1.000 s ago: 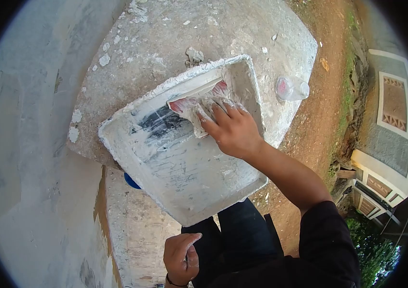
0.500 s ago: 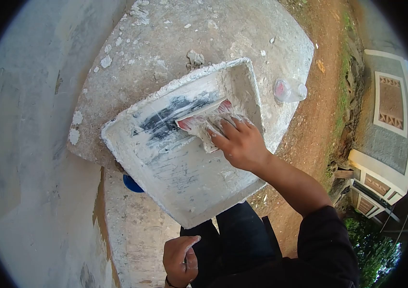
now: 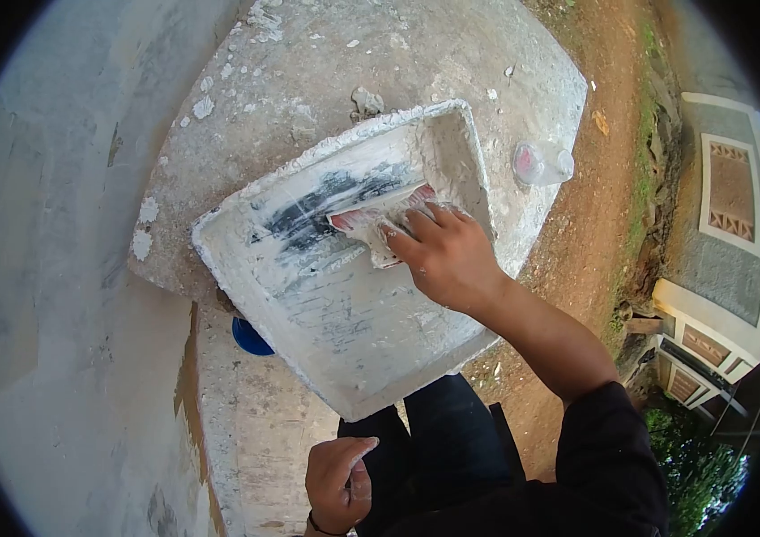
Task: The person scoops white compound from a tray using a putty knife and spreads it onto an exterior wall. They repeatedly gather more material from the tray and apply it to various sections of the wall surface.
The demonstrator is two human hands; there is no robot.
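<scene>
My right hand (image 3: pixel 445 255) grips a red scraper (image 3: pixel 378 217) coated in white putty and presses its blade onto the floor of a square putty-crusted tray (image 3: pixel 344 313). The tray rests tilted on a rough concrete slab (image 3: pixel 308 80). A dark bare streak (image 3: pixel 326 201) shows in the tray just left of the blade. My left hand (image 3: pixel 337 483) is low in the view, fingers curled shut, holding nothing that I can see, close to my dark trousers.
A clear plastic bottle (image 3: pixel 541 164) lies on the slab's right edge. A blue object (image 3: pixel 250 338) peeks out under the tray. A plastered wall (image 3: pixel 49 268) fills the left. Red dirt ground (image 3: pixel 595 206) and a building (image 3: pixel 720 268) lie far below on the right.
The scraper slid down the tray from the far corner, uncovering the dark streak, then held near mid-tray. My left hand stayed put.
</scene>
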